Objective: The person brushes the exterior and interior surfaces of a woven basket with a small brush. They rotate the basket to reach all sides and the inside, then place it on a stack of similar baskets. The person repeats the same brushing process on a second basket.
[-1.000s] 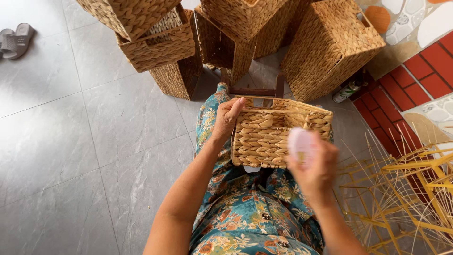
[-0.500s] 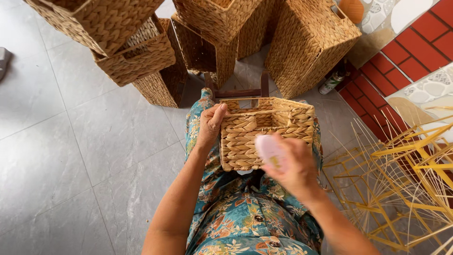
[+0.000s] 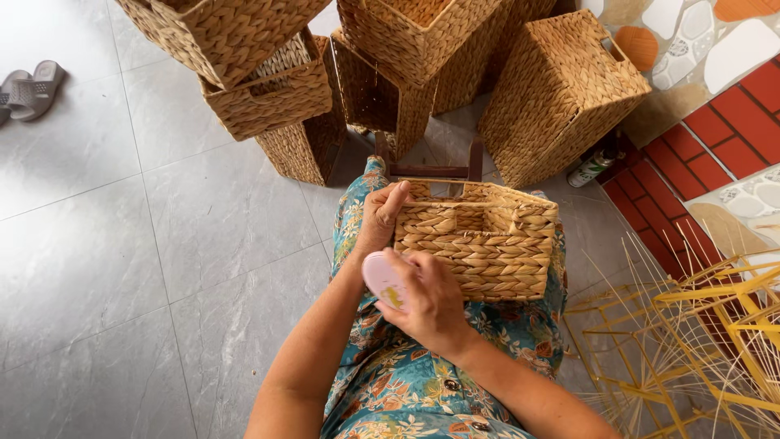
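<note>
Both forearms come up from the bottom of the view and meet over the lap. The left arm rises from the lower left, bare from elbow to wrist, nearly straight, and its hand (image 3: 380, 215) is turned palm-in with the fingers curled around the left end wall of the woven basket (image 3: 479, 240) — the thumb lies up along the rim. The right arm enters from the lower right, bent at the wrist so that the right hand (image 3: 429, 302) crosses leftward in front of the body. Its fingers are closed around a small pink rounded object (image 3: 383, 280) — knuckles up, back of the hand toward the camera.
</note>
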A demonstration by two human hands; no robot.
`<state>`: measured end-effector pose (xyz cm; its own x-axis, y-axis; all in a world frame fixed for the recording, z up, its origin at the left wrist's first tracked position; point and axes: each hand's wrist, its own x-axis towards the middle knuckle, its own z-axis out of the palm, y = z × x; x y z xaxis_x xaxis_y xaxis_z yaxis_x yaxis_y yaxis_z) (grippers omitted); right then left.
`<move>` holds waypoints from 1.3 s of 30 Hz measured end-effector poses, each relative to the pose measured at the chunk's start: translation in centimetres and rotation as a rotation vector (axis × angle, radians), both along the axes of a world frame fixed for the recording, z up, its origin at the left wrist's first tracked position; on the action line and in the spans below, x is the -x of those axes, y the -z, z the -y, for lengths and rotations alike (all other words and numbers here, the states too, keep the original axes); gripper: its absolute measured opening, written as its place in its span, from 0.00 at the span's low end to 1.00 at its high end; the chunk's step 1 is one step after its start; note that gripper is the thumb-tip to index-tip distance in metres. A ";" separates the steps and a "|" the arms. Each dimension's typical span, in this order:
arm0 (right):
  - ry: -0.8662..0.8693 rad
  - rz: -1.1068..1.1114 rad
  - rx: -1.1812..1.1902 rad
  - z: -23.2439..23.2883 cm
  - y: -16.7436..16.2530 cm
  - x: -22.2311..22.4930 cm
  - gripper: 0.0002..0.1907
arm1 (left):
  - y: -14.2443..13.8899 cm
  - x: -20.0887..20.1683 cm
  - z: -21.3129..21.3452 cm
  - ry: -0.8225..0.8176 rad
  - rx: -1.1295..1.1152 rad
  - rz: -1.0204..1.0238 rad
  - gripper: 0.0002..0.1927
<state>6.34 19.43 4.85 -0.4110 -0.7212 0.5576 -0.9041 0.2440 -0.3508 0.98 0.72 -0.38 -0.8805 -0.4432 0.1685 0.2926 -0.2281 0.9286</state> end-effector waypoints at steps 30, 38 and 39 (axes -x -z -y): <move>0.126 -0.103 0.056 -0.2 -0.1 3.5 0.51 | -0.2 0.4 -0.1 -0.002 -0.064 0.054 0.22; 0.553 -0.090 0.024 -12.9 -1.0 8.0 0.48 | 0.6 -0.1 -0.7 -0.010 0.108 -0.038 0.24; 0.572 -0.047 0.045 -13.2 -1.1 7.8 0.47 | 0.5 -0.1 -0.8 0.001 0.065 -0.037 0.24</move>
